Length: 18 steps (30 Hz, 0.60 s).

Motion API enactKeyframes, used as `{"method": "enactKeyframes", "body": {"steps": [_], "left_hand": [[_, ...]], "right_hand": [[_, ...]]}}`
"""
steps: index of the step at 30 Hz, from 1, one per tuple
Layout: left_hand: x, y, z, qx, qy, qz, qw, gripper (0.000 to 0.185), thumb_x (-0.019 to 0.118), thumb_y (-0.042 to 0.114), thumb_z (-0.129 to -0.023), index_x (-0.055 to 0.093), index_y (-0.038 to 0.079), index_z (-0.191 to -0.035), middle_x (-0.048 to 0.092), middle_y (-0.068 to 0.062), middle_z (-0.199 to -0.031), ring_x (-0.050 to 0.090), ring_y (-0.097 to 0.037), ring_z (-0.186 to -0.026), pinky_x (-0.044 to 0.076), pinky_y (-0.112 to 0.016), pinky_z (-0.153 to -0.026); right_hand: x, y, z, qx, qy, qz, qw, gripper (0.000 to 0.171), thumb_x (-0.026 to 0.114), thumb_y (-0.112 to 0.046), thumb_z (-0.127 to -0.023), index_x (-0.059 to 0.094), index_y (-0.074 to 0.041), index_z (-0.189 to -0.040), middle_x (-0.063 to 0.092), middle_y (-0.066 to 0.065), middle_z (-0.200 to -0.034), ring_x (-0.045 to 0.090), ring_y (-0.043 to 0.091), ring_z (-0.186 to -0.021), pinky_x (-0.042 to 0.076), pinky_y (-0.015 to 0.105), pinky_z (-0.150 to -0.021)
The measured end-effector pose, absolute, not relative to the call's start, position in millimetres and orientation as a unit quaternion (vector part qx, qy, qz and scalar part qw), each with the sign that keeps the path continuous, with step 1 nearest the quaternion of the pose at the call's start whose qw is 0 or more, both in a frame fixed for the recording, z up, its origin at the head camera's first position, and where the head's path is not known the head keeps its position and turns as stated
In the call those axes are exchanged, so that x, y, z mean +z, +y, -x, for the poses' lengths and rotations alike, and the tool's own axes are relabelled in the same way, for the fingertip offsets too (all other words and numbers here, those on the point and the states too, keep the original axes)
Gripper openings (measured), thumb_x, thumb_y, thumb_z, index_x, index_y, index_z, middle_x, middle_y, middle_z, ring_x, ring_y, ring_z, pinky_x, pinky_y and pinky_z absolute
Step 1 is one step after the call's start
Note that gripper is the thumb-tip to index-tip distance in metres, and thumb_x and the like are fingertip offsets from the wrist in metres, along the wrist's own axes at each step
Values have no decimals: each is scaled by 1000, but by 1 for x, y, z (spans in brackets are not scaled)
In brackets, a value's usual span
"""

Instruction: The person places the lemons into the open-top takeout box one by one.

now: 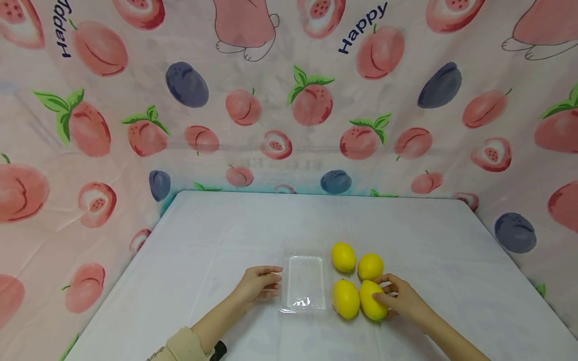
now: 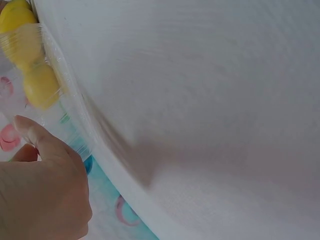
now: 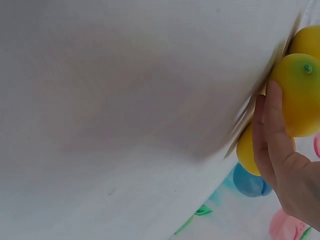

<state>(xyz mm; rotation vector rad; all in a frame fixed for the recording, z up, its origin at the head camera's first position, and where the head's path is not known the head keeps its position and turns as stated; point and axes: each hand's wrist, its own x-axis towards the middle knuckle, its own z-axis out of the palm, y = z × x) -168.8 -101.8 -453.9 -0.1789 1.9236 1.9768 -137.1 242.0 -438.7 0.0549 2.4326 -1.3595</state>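
Note:
Several yellow lemons lie close together on the white table, right of a clear plastic tray point(image 1: 305, 260). My right hand point(image 1: 384, 290) grips the near-right lemon point(image 1: 371, 306), with the fingers over its top and the thumb on its side. The right wrist view shows the fingers point(image 3: 274, 125) lying against that lemon point(image 3: 300, 95). Another lemon point(image 1: 346, 299) touches it on the left, and two more point(image 1: 343, 257) point(image 1: 370, 266) lie behind. My left hand point(image 1: 274, 282) holds the tray's left rim. In the left wrist view its thumb point(image 2: 35, 132) reaches to the tray point(image 2: 57, 70).
The table point(image 1: 226, 235) is covered in white cloth. A peach and plum print sheet point(image 1: 289, 100) hangs behind it and along both sides. The table's edges run near the sheet at the left and right.

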Motion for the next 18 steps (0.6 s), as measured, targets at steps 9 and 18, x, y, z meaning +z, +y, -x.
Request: {"method": "enactKeyframes", "body": {"steps": [9, 18], "left_hand": [[-452, -102, 168, 705, 680, 63, 192, 38, 60, 4, -88, 53, -11, -123, 63, 0, -77, 62, -6, -63, 57, -20, -62], [-453, -103, 170, 710, 673, 58, 200, 42, 60, 3, -87, 51, -10, -126, 64, 1, -79, 60, -6, -66, 57, -20, -63]], "right_hand": [[-435, 245, 138, -472, 864, -38, 170, 48, 65, -21, -88, 47, 4, -124, 55, 17, -103, 56, 19, -81, 57, 34, -64], [-425, 246, 141, -470, 867, -35, 164, 49, 64, -21, -88, 45, 3, -126, 53, 19, -106, 57, 19, -85, 59, 35, -68]]}}
